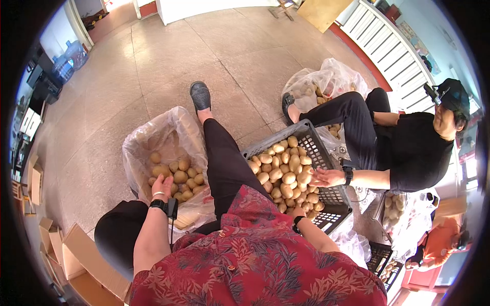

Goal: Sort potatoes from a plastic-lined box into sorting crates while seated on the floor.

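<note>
My left hand (pixel 162 187) is at the near left part of a box lined with clear plastic (pixel 134 153), its fingers touching or just over a potato (pixel 161 170). Several more potatoes lie in that box. On my right, a dark plastic crate (pixel 321 153) holds a large heap of potatoes (pixel 289 178). My right hand (pixel 296 211) reaches into the near edge of this heap; its fingers are partly hidden among the potatoes, so its hold cannot be told. A co-worker's hand (pixel 325 178) touches the heap from the right side.
The co-worker (pixel 417 149) sits at the right of the crate. Plastic bags of potatoes (pixel 306 90) stand beyond it. Open cardboard boxes (pixel 92 267) are at the lower left. Another person (pixel 440 241) and a second dark crate (pixel 379 260) are at the lower right.
</note>
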`<control>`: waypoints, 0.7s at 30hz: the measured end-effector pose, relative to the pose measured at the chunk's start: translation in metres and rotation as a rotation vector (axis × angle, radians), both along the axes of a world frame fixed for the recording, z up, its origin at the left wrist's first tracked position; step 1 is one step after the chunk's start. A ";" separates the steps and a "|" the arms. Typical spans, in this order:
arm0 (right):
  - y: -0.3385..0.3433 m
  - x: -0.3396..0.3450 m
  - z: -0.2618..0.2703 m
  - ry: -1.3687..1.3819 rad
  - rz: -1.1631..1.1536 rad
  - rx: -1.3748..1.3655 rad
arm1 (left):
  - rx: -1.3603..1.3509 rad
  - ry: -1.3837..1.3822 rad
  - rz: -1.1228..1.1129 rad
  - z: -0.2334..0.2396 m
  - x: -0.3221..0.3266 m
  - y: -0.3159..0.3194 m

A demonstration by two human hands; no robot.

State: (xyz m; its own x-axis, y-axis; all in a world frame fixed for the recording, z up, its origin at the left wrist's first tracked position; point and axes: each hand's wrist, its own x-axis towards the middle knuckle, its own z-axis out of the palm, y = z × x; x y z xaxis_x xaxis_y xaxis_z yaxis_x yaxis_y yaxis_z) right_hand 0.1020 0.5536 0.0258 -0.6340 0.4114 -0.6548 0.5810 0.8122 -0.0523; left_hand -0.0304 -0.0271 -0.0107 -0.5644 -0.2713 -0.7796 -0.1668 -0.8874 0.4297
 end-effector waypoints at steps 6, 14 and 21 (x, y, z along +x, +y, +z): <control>-0.004 -0.004 0.019 0.071 -0.023 -0.012 | -0.072 -0.009 -0.264 0.054 -0.005 0.048; -0.018 -0.050 0.107 0.365 -0.293 -0.656 | -0.144 0.300 -0.446 0.134 -0.029 0.087; -0.142 -0.137 0.228 0.577 -0.018 -0.851 | -0.059 0.613 -0.871 0.230 -0.028 0.155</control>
State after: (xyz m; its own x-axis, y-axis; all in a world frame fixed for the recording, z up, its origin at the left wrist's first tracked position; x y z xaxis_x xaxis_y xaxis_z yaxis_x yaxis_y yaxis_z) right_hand -0.0348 0.4115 0.2538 -0.9428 -0.0339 -0.3317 0.2970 0.3664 -0.8818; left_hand -0.0581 0.1278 0.2194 -0.8734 0.3872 -0.2952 -0.4746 -0.5416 0.6938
